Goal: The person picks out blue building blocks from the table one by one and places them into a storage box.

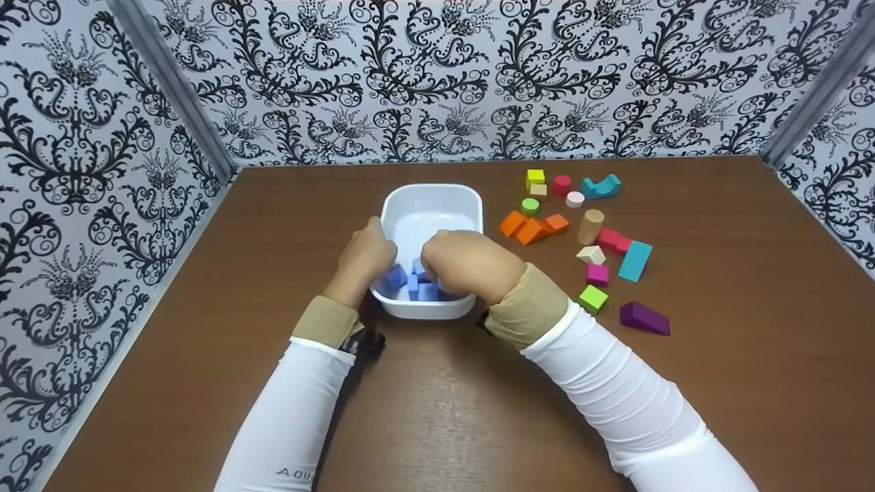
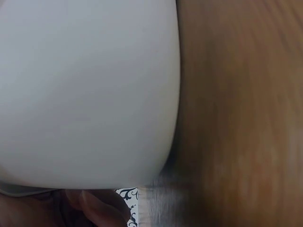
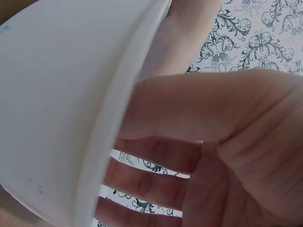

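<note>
A white plastic tub [image 1: 425, 311] stands on the table with several blue blocks [image 1: 428, 292] at its near end. My left hand [image 1: 368, 254] grips the tub's left rim. In the left wrist view the tub wall [image 2: 90, 94] fills much of the picture, with curled fingers [image 2: 102, 208] at its rim. My right hand [image 1: 475, 265] reaches over the right side down into the tub, right by the blue blocks. The right wrist view shows its thumb and fingers [image 3: 147, 182] passing behind the rim [image 3: 102, 137]. The fingertips are hidden, so I cannot tell whether they pinch a block.
Right of the tub lie loose blocks: orange pieces [image 1: 530, 231], a wooden cylinder [image 1: 590, 227], a teal arch [image 1: 601, 186], a teal rectangle [image 1: 636, 261], a green cube [image 1: 593, 298], a purple wedge [image 1: 644, 318] and others. Patterned walls [image 1: 444, 75] border the brown table [image 1: 424, 396].
</note>
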`<state>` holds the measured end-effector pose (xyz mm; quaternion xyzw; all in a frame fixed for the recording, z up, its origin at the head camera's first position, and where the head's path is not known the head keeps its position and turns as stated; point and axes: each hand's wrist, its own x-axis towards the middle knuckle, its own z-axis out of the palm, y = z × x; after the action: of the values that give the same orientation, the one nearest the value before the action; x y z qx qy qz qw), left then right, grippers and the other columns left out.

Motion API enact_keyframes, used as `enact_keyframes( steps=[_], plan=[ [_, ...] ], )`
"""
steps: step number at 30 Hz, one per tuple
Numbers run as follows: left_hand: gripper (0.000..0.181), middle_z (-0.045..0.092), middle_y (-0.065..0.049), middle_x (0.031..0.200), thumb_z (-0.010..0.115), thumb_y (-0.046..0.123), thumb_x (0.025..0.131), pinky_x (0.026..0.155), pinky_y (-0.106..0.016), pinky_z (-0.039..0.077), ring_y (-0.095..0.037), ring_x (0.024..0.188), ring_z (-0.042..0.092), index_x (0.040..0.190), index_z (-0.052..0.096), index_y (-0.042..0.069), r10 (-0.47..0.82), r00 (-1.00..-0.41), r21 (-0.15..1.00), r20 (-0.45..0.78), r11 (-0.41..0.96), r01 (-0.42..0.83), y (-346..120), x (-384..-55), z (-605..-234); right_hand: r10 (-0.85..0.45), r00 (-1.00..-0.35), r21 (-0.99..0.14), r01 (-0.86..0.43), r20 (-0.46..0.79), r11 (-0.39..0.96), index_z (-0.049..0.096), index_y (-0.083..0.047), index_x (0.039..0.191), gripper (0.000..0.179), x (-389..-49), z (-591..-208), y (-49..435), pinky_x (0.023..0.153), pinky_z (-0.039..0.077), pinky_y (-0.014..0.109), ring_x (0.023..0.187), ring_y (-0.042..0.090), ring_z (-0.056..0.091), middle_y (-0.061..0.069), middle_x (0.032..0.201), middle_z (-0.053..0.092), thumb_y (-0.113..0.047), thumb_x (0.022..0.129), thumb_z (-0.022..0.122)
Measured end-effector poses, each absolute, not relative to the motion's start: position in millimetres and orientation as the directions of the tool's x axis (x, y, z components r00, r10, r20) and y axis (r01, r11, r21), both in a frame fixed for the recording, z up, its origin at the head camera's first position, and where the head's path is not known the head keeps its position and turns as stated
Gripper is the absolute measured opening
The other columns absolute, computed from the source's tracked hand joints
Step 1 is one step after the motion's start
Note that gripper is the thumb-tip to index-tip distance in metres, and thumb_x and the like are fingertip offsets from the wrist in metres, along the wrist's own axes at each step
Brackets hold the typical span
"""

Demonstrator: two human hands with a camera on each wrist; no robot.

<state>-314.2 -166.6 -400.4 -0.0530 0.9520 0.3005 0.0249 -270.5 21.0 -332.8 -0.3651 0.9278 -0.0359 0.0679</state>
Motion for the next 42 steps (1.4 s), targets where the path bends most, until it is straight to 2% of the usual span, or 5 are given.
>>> enact_keyframes(
  steps=[12,18,28,37,42],
  plan=[
    [0.063,0.06,-0.029,0.144,0.046,0.014,0.097,0.103,-0.06,0.051,-0.042,0.124,0.063,0.157,0.039,-0.004,-0.081,-0.994,0.576,-0.079,0.81,-0.112,-164.9,-314.2,-402.4,-0.683,-0.721,-0.127,-0.671,-0.116,0.731,0.072,-0.01,0.076,0.021,-272.0,-330.6,24.7,0.057,0.041,0.031,0.062,0.023,0.051,0.004,0.071,0.057,0.005,0.089,0.066],
    [0.063,0.06,-0.029,0.144,0.045,0.012,0.097,0.103,-0.058,0.052,-0.04,0.12,0.064,0.158,0.038,-0.005,-0.069,-0.994,0.586,-0.089,0.803,-0.109,-164.1,-314.0,-401.9,-0.659,-0.744,-0.155,-0.643,-0.111,0.751,0.08,-0.009,0.085,0.02,-272.2,-324.5,30.8,0.06,0.046,0.033,0.067,0.023,0.055,0.005,0.079,0.067,0.007,0.085,0.068],
    [0.06,0.06,-0.027,0.144,0.044,0.012,0.098,0.106,-0.056,0.051,-0.039,0.126,0.063,0.156,0.04,-0.004,-0.077,-0.993,0.59,-0.092,0.799,-0.117,-164.1,-311.8,-401.8,-0.646,-0.759,-0.22,-0.618,-0.084,0.754,0.079,-0.006,0.12,0.027,-283.3,-309.5,51.5,0.093,0.057,0.046,0.099,0.03,0.07,0.01,0.116,0.077,-0.013,0.094,0.078],
    [0.059,0.061,-0.027,0.142,0.045,0.012,0.099,0.103,-0.056,0.052,-0.039,0.123,0.064,0.155,0.041,-0.004,-0.079,-0.992,0.588,-0.098,0.8,-0.121,-162.2,-312.0,-402.6,-0.541,-0.838,-0.311,-0.534,0.072,0.786,0.05,-0.012,0.159,0.067,-298.9,-301.0,93.7,0.119,0.04,0.053,0.143,0.033,0.049,0.014,0.157,0.049,-0.048,0.104,0.066],
    [0.06,0.06,-0.028,0.143,0.045,0.012,0.1,0.102,-0.057,0.052,-0.04,0.122,0.064,0.157,0.039,-0.003,-0.078,-0.992,0.588,-0.1,0.799,-0.122,-165.1,-312.8,-400.5,-0.42,-0.901,-0.293,-0.432,0.106,0.853,0.021,-0.024,0.172,0.083,-310.7,-307.4,136.6,0.127,0.01,0.066,0.161,0.045,0.012,0.016,0.177,0.013,-0.069,0.106,0.04]
  ],
)
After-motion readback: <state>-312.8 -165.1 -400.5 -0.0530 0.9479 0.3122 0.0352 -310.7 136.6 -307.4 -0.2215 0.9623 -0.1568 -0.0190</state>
